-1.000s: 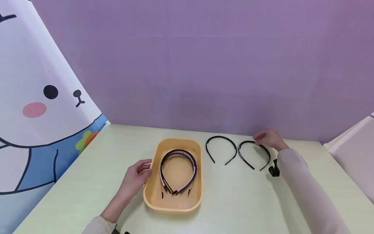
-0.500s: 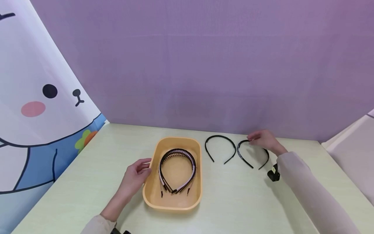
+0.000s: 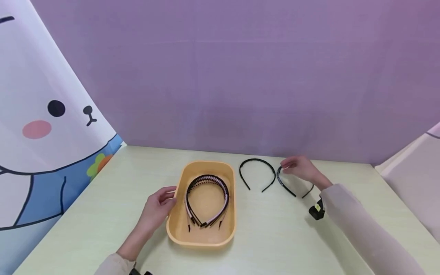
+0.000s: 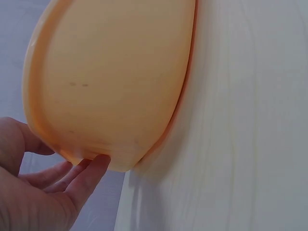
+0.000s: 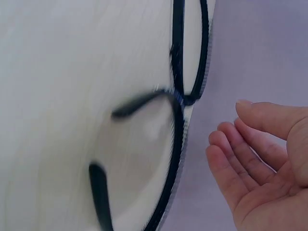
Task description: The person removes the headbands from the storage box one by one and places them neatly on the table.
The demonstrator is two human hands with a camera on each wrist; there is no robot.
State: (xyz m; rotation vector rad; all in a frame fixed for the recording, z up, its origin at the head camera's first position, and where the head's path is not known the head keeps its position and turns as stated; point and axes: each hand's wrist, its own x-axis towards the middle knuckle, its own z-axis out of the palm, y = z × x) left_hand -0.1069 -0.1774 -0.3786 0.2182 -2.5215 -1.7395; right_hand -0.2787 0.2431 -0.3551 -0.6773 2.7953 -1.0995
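A black headband (image 5: 176, 149) with a speckled left side lay on the far right part of the desk (image 3: 268, 236), its two ends toward the near side, as a person's right hand (image 3: 300, 168) hung over the top of its curve. The thumb stood apart from loosely bent fingers, which held nothing. Just to the left, a second dark headband (image 5: 177, 33) lay with its ends also pointing near; whether the two touched could not be told. Farther left sat a yellow-orange tray (image 3: 206, 237) with rounded corners, holding a stack of headbands (image 3: 207, 178) in black and pale tones, their curves facing far. The left hand (image 3: 156, 210) touched the tray's left side, fingertips against the outer wall; whether it pinched the rim could not be made out. A pale sleeve (image 3: 364, 225) covered the right arm, with a black device (image 3: 317, 211) beside its cuff. A purple backdrop (image 3: 223, 76) rose behind, a cartoon-print panel (image 3: 48, 160) at left.
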